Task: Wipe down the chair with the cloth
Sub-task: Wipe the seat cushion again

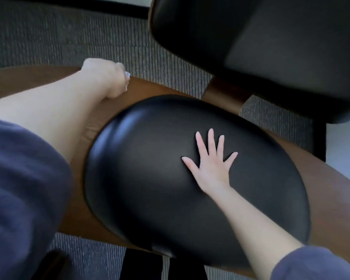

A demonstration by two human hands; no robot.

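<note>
The black cushion of the chair is being pressed by the right hand. That hand is being laid flat on the cushion's right half, with the fingers straight and spread apart and nothing being gripped.

Up and to the left of the cushion, the left hand is being held at the chair's wooden shell. Its fingers are being curled tightly together around the cloth. Only a small white scrap of the cloth is being shown at the fingertips, the rest being hidden inside the fist. The cloth is being held at the wooden rim, just beyond the cushion's upper left edge and apart from the leather.

Above and to the right of the cushion, a second black padded part is being seen, slightly blurred. Grey ribbed carpet is being shown beyond the cushion, past the wood. Blue sleeves are being worn, with both forearms bare.
</note>
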